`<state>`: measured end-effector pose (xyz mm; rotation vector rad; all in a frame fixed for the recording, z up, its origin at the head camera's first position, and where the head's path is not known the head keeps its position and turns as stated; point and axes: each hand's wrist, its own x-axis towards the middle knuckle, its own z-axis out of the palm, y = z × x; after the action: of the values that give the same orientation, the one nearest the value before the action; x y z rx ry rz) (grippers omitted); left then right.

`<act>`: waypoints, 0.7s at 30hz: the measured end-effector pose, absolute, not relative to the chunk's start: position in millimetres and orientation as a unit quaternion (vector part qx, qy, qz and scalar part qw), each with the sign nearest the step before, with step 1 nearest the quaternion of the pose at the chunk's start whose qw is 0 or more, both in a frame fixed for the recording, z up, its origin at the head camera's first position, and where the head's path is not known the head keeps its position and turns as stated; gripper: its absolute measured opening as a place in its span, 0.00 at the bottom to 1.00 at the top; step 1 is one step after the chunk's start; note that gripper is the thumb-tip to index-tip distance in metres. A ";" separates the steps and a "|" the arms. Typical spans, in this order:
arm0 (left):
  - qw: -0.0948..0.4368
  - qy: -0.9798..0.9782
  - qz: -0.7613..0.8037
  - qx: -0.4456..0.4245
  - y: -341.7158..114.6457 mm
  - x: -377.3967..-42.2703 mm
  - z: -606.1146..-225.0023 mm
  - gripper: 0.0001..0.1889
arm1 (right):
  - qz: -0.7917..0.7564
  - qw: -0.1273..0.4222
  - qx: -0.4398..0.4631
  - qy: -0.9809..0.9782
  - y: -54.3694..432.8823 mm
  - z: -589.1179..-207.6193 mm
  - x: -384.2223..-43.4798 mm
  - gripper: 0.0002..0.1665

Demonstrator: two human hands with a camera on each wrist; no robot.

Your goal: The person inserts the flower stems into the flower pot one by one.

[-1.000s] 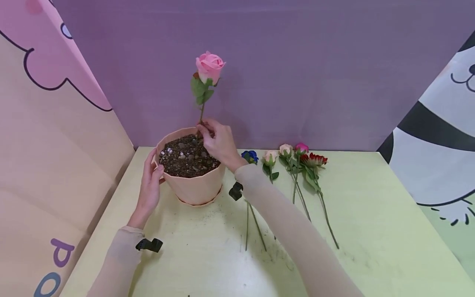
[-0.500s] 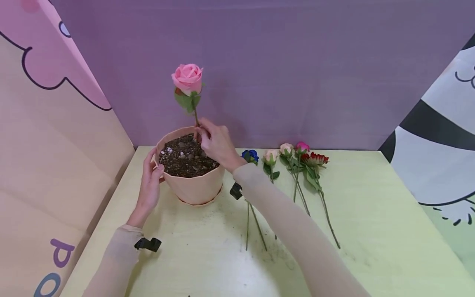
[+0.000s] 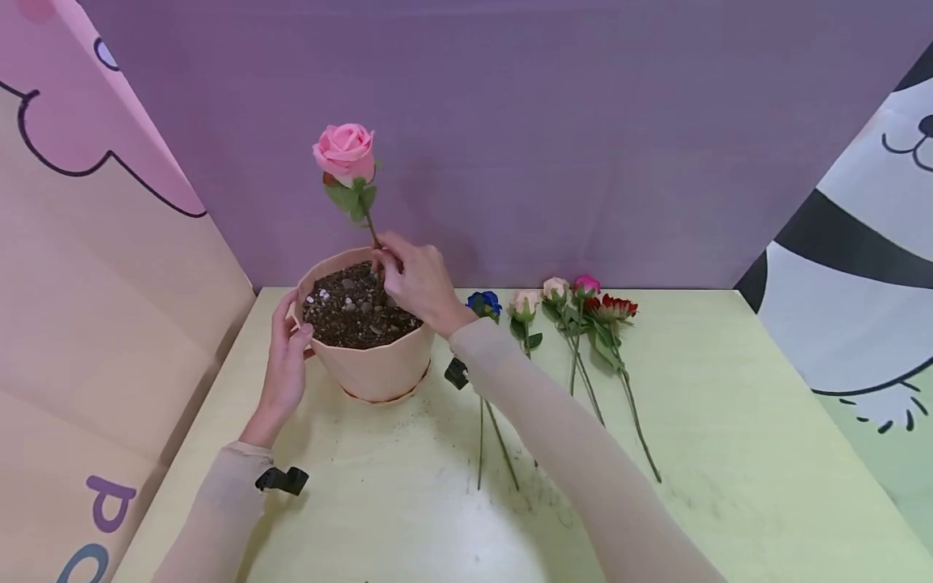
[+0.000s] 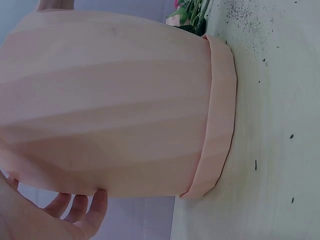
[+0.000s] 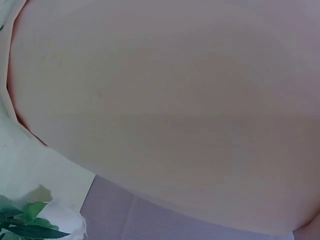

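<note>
A peach flowerpot [image 3: 375, 368] full of dark soil [image 3: 357, 312] stands at the left back of the table, on a matching saucer [image 4: 220, 120]. My left hand [image 3: 286, 368] holds the pot's left side, thumb near the rim; in the left wrist view its fingertips [image 4: 99, 200] press the outer wall. My right hand [image 3: 419, 283] pinches the stem of a pink rose [image 3: 345, 154] above the soil at the pot's back right. The bloom leans left, well above the rim. The stem's lower end is hidden behind my fingers. In the right wrist view the pot wall [image 5: 175, 115] fills most of the picture.
Right of the pot lie a blue flower [image 3: 484, 304], pale pink roses [image 3: 525, 304], a magenta flower [image 3: 586, 285] and a dark red flower [image 3: 612, 309], stems toward me. Soil specks dot the table [image 3: 408, 486]. A purple backdrop [image 3: 583, 146] rises right behind the table.
The pink rose has swung left, from leaning slightly right to leaning left over the pot. My right hand has shifted slightly left with it; my left hand keeps its hold on the pot.
</note>
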<state>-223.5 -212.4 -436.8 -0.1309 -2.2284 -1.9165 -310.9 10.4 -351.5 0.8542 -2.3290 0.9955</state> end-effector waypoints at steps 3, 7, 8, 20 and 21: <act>0.097 -0.753 -0.650 -0.042 -211.9 -223.5 -435.2 0.33 | 0.362 0.232 0.314 -0.847 10.6 -349.9 -310.6 0.13; 0.093 -0.754 -0.649 -0.036 -212.3 -221.5 -434.1 0.33 | 0.370 0.222 0.316 -0.845 9.3 -352.0 -312.9 0.14; 0.093 -0.756 -0.647 -0.034 -213.3 -221.0 -433.5 0.33 | 0.374 0.213 0.317 -0.846 8.1 -352.4 -314.0 0.13; 0.087 -0.752 -0.652 -0.035 -212.7 -220.4 -427.4 0.33 | 0.514 0.121 0.249 -0.812 7.3 -348.7 -312.5 0.25; 0.087 -0.752 -0.652 -0.035 -211.6 -220.2 -427.6 0.33 | 0.521 0.128 0.249 -0.807 8.9 -349.2 -312.0 0.26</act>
<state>-220.2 -211.6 -427.6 -0.1053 -2.2409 -1.9433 -312.0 8.9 -349.2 0.7241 -2.3470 1.5148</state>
